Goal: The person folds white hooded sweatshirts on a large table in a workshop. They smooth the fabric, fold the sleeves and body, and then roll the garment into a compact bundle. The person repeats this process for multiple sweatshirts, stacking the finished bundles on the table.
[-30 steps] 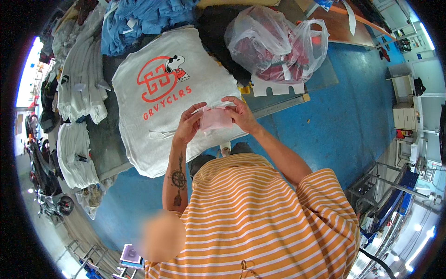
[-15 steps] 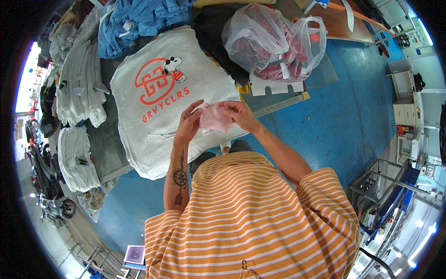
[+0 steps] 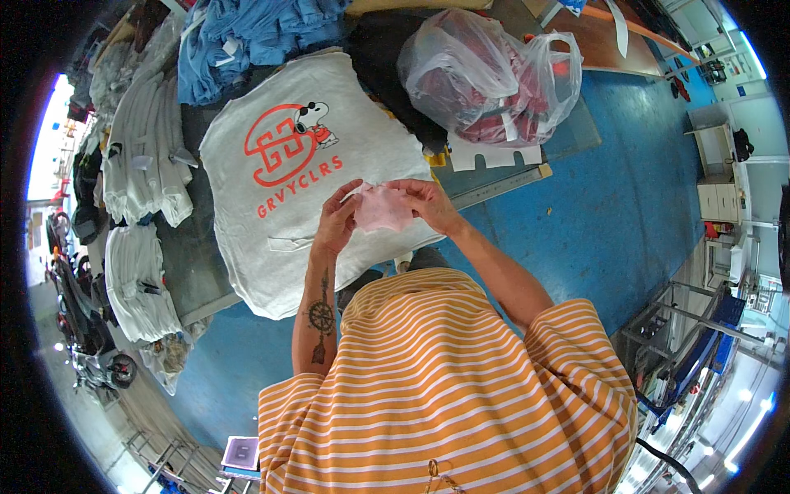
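Observation:
My left hand (image 3: 340, 212) and my right hand (image 3: 432, 204) pinch a small, thin pink piece (image 3: 381, 214) by its upper part, fingers curled around the two sides. It is slightly crinkled and hangs over the lower right of a white fabric garment piece (image 3: 247, 226) laid on the work table. The fabric bears a red logo with lettering and a cartoon dog print (image 3: 284, 148). A narrow light strip (image 3: 288, 244) lies on it, left of my left hand. Some white material shows just behind the pink piece, partly hidden by my fingers.
Stacks of white garments (image 3: 136, 276) lie left, a blue garment pile (image 3: 255, 33) behind. At back right sit a clear plastic bag of maroon items (image 3: 494, 82) and a notched white sheet (image 3: 485, 156) on the table (image 3: 568, 123). Metal racks (image 3: 675, 329) stand right on blue floor.
The pink piece has become more crinkled, its lower edge more uneven. Both my hands stay in much the same place, with small shifts of the fingers.

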Demonstrator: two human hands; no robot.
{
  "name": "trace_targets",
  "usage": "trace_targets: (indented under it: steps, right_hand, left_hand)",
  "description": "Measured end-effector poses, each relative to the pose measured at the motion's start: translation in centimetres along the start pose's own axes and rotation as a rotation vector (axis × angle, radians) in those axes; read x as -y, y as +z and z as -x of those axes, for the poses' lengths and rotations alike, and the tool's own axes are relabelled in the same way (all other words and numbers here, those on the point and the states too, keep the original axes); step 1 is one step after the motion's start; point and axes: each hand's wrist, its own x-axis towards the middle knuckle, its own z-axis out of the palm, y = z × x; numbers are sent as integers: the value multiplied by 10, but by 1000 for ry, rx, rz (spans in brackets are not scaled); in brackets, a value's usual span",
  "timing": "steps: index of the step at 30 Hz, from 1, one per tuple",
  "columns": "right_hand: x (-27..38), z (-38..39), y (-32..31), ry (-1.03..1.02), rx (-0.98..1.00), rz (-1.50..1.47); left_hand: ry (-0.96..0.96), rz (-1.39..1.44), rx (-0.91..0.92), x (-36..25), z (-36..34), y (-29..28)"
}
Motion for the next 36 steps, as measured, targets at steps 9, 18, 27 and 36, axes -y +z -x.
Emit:
trace_targets:
  steps: [9,18,27,36]
  right_hand:
    - [-29,-5,29,-19,86,150]
    - [-67,18,32,233,-124,29]
    - [-75,23,20,169,-422,103]
    - [-68,26,-20,-55,-724,708]
  left_hand:
    - [3,-152,-72,27,28,-43]
    - [657,-93,-440,-126,196,-154]
    - [1072,-389,-984,-297,319,-292]
    - [413,-1284,-1240,-183,239,-484]
